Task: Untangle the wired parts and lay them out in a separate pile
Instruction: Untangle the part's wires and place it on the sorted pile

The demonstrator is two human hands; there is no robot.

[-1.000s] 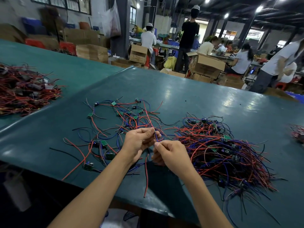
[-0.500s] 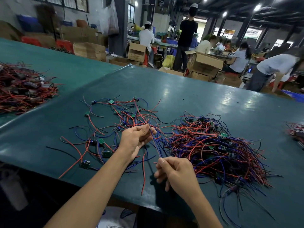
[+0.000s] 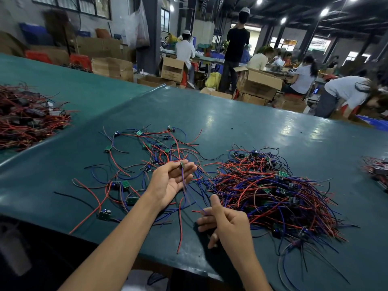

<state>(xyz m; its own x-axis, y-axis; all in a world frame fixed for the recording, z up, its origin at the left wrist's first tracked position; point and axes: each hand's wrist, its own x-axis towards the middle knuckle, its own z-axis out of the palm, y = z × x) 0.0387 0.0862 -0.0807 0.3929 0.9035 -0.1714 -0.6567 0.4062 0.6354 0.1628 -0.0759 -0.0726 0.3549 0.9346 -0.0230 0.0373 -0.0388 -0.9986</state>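
A big tangled heap of red, blue and black wired parts (image 3: 273, 192) lies on the green table (image 3: 241, 127) to the right. Left of it, untangled wired parts (image 3: 147, 148) with small green boards lie spread out. My left hand (image 3: 172, 181) is palm up over the spread's near edge, and its thumb and fingertips pinch one wired part (image 3: 181, 164). That part's blurred wires trail down toward my right hand (image 3: 226, 225). My right hand hovers near the table's front edge with its thumb raised and fingers loosely curled, gripping nothing that I can see.
Another heap of red wires (image 3: 27, 118) sits on the neighbouring table to the left. A small bundle (image 3: 378, 166) lies at the right edge. Cardboard boxes (image 3: 258, 85) and several people stand beyond the table's far edge.
My hands have drawn apart. The right hand moved down toward me and let go of the wire. The left hand turned palm up and loosened, keeping the part at its fingertips.
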